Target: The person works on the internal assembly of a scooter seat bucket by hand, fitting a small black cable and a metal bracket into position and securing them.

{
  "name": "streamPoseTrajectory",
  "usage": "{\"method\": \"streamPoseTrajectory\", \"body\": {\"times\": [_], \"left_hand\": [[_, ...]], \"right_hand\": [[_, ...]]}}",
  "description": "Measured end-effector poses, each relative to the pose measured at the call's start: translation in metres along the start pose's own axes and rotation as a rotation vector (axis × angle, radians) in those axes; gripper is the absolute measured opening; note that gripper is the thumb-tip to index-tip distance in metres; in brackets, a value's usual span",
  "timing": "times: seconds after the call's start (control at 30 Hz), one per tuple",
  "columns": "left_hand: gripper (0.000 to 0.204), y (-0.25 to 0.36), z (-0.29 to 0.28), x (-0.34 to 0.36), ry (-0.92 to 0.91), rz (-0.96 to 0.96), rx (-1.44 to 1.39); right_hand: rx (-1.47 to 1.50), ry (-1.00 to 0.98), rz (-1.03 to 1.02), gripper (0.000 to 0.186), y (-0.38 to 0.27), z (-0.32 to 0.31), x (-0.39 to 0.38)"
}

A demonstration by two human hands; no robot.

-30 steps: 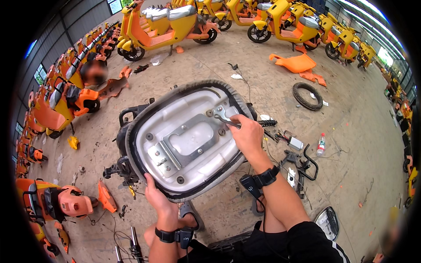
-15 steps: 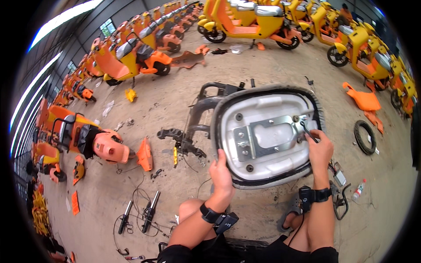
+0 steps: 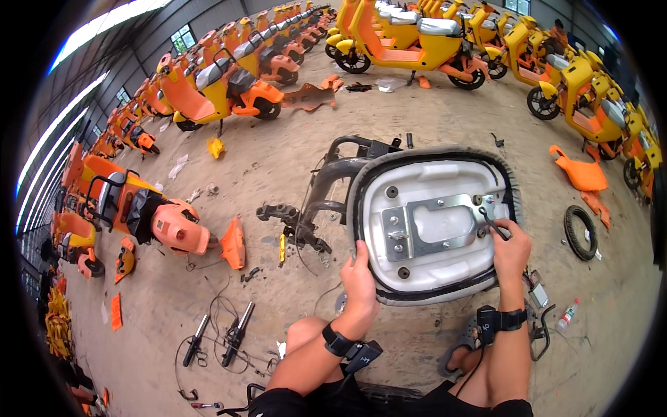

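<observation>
A scooter seat [image 3: 445, 278] is held up in front of me with its white plastic underside facing me and a dark cover edge around it. A silver metal bracket [image 3: 411, 217] is fixed by several nuts across its middle. My left hand [image 3: 361, 285] grips the seat's lower left rim, thumb on the near face. In my right hand [image 3: 513, 247], at the seat's right side, is a small dark wrench [image 3: 492, 225]. Its tip reaches the bracket's right end, close to a fastener; whether it sits on the fastener I cannot tell.
Behind the seat lies a dark scooter frame [image 3: 330, 177]. Fork tubes [image 3: 240, 333] with cables lie at lower left, an orange panel [image 3: 233, 243] at left. To the right are a tire [image 3: 580, 233], a bottle [image 3: 567, 314] and an orange fender [image 3: 578, 169]. Rows of scooters [image 3: 417, 52] stand beyond.
The seat and both hands sit slightly farther right and lower in view, as does much of the background. The wrench's tip has shifted lower along the bracket's right end and its angle has changed.
</observation>
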State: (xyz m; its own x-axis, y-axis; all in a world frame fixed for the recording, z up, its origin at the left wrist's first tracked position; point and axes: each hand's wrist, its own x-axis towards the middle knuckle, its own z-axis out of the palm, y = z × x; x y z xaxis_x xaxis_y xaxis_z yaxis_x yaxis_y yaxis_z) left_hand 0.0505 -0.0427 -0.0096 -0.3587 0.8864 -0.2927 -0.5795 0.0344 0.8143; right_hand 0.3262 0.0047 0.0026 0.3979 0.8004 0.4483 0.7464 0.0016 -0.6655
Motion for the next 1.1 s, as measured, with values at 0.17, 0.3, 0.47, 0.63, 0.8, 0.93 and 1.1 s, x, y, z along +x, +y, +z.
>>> {"method": "streamPoseTrajectory", "body": {"times": [0.17,0.3,0.47,0.63,0.8,0.93,1.1], "left_hand": [[0.039,0.003,0.006,-0.004,0.019,0.009,0.008],[0.039,0.0,0.0,0.0,-0.002,0.0,-0.034],[0.04,0.005,0.006,-0.005,-0.011,-0.014,-0.028],[0.04,0.002,0.002,-0.002,-0.024,0.006,-0.023],[0.041,-0.001,-0.003,0.002,-0.033,0.007,-0.014],[0.041,0.0,-0.003,0.001,-0.032,-0.003,-0.008],[0.045,-0.002,-0.002,0.005,-0.014,0.053,-0.005]], "right_hand": [[-0.071,0.043,0.183,0.022,-0.012,-0.004,0.001],[0.01,0.029,0.064,0.021,-0.003,0.0,0.001],[0.009,0.034,0.065,0.02,-0.002,-0.003,0.0],[-0.041,0.068,0.093,0.021,-0.012,-0.004,0.0],[-0.034,0.045,0.031,0.02,-0.007,-0.003,-0.002],[-0.057,0.074,0.12,0.021,-0.012,0.0,-0.001],[-0.064,0.005,0.011,0.022,-0.004,-0.004,-0.004]]}}
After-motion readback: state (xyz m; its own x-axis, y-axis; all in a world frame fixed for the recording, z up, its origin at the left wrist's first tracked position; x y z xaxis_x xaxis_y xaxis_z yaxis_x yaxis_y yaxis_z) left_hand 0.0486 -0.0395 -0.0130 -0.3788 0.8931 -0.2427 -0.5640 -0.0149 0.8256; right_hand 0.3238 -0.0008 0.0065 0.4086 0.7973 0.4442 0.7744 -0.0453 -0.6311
